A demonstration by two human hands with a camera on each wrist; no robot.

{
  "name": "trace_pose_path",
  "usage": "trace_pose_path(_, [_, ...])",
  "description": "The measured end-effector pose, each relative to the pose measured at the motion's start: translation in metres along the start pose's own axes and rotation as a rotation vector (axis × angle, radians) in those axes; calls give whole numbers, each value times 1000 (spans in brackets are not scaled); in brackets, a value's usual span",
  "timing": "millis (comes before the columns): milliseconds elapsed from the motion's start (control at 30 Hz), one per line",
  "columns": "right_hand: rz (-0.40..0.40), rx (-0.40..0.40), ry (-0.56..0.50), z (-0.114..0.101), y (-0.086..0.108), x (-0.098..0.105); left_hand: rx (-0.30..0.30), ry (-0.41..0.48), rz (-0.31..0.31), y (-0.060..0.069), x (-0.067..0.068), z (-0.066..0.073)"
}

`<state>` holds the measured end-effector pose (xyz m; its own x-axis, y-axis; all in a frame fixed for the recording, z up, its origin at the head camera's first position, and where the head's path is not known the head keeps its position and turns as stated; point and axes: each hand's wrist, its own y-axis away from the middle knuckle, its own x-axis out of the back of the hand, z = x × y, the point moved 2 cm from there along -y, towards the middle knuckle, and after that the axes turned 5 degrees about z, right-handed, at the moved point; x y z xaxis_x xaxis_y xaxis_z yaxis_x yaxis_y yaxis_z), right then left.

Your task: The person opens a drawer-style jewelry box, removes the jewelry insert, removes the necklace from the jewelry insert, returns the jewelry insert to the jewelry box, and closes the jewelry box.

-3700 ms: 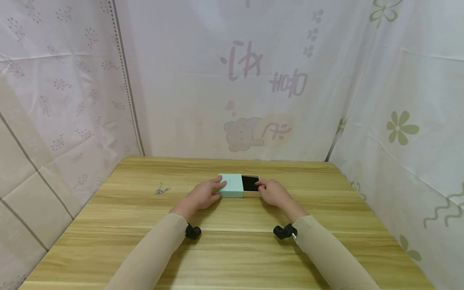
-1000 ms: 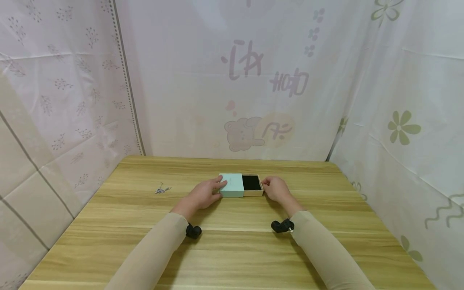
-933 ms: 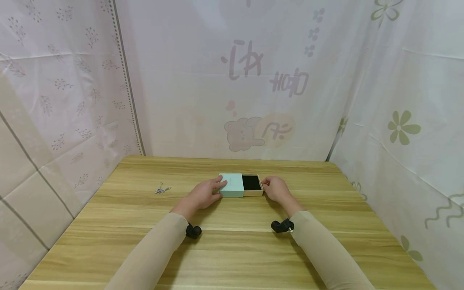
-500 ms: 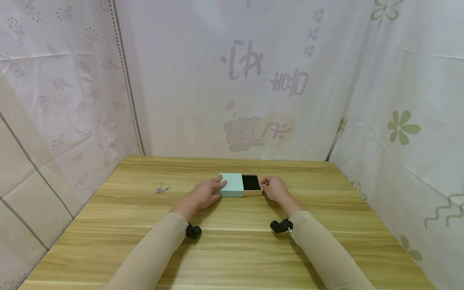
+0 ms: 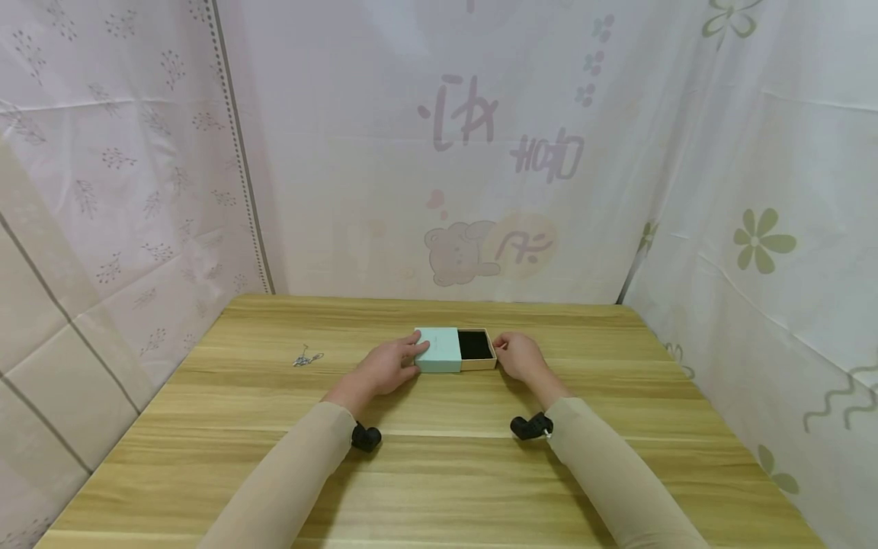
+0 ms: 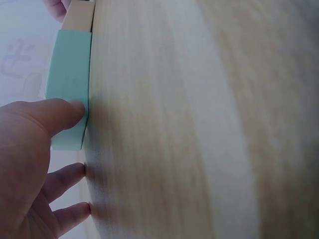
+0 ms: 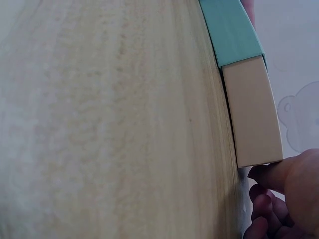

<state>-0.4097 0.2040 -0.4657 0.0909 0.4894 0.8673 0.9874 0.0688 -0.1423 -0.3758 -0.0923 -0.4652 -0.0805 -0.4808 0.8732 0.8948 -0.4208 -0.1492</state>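
A mint-green box sleeve [image 5: 439, 349] lies on the wooden table, with its tan drawer [image 7: 253, 114] partly out to the right. Black lining [image 5: 475, 345] fills the visible part of the drawer. My left hand [image 5: 386, 366] grips the sleeve's left end. Its thumb [image 6: 65, 115] presses the near side, and two fingertips touch the table. At the drawer's right end is my right hand [image 5: 523, 358], the thumb [image 7: 271, 174] against the end wall and the other fingers curled below it. A thin silver chain [image 5: 306, 358] lies loosely heaped to the left.
The wooden table [image 5: 439, 473] reaches back to a printed curtain [image 5: 357, 191], with more curtain on both sides. Black wrist cameras [image 5: 366, 438] sit at both cuffs.
Earlier my right fingers reached over the drawer's rim onto the black lining; now they are at its outer end. Over the last second the drawer slid slightly leftward. My left hand stayed put.
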Motion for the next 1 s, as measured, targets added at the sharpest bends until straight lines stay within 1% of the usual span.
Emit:
trace_pose_path(133, [6, 11, -1, 0, 0, 0, 1, 7, 8, -1, 0, 0])
trace_pose_path(267, [5, 16, 1, -2, 0, 0, 5, 1, 0, 0, 0, 1])
trace_pose_path(500, [12, 13, 6, -2, 0, 0, -13, 5, 14, 3, 2, 3])
trace_pose_path(667, [8, 20, 9, -4, 0, 1, -15, -2, 13, 4, 3, 4])
trace_pose_path(1000, [-9, -9, -7, -4, 2, 2, -9, -5, 6, 4, 3, 5])
